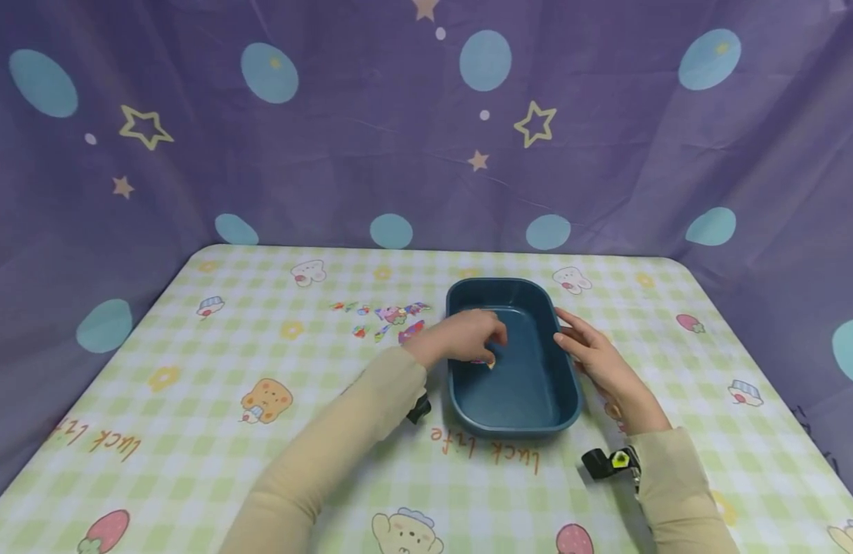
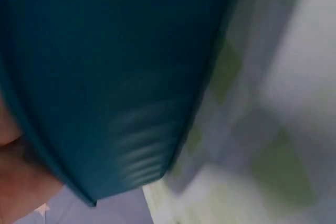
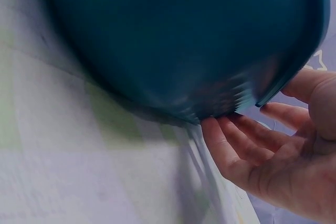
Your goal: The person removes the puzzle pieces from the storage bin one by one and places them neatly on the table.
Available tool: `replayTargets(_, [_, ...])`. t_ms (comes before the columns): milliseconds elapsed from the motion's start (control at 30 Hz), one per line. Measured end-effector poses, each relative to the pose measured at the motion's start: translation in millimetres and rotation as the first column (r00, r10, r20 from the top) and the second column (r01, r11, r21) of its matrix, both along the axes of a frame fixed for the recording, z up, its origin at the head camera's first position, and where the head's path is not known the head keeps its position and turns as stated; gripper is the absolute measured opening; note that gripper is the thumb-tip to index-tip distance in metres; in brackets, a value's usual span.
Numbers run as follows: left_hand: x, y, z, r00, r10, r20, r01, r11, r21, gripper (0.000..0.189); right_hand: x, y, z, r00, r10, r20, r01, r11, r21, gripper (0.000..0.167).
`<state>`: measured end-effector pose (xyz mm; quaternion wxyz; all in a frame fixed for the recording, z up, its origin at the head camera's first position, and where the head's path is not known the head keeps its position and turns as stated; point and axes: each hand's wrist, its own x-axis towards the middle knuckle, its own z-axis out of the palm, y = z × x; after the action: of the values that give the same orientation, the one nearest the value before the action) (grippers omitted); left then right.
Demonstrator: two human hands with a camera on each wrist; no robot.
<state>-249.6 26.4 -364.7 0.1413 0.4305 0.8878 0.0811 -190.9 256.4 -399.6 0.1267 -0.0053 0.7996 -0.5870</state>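
Note:
A deep blue-green plastic bin (image 1: 516,400) stands on the table, its rim reaching up between both hands. My left hand (image 1: 468,335) reaches over the left rim into it, fingers bent downward, with thumb and forefinger apart. Just under those fingertips shows a small colourful piece (image 1: 491,365), partly hidden by the hand. My right hand (image 1: 595,358) rests against the bin's right side. In the right wrist view its fairly straight fingers (image 3: 231,145) touch the outer wall. The left wrist view is mostly the bin's outer wall (image 2: 115,77), with part of the left hand (image 2: 26,182) beyond the rim.
Several small colourful flat pieces (image 1: 391,314) lie on the table left of the bin. A checked cloth (image 1: 191,462) with printed cartoons covers the table. Behind it hangs a purple curtain (image 1: 371,154). Black wrist-camera parts (image 1: 609,462) sit close by the right sleeve.

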Motion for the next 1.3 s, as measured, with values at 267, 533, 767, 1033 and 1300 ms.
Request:
replayTargets(267, [2.0,12.1,-8.8,1.0,-0.001,0.011,0.002,0.997,-0.077,0.023,-1.4,0,-1.5,1.0,-0.004,-0.006,0.004,1.0,-0.009,0.062])
replayTargets(533, [3.5,17.0,-10.3,1.0,-0.016,0.016,0.018,0.993,-0.116,0.021,-2.9,-1,-0.8,1.0,-0.002,-0.015,0.001,1.0,-0.016,0.062])
replayTargets(767, [3.4,18.6,-12.3,0.998,0.002,0.069,0.005,0.996,-0.093,0.012,-2.2,0,-1.6,1.0,-0.005,-0.009,0.005,1.0,-0.007,0.062])
replayTargets(1033, [6.4,17.3,-13.7,0.999,0.006,0.043,-0.002,0.994,-0.11,0.011,-0.9,0,-2.6,1.0,-0.002,-0.016,0.002,1.0,-0.005,0.061])
replayTargets(1300, [9.5,14.7,-11.0,0.999,0.036,0.028,-0.034,0.997,-0.067,0.014,-0.1,0,-1.4,1.0,0.0,0.004,0.0,1.0,-0.008,0.063])
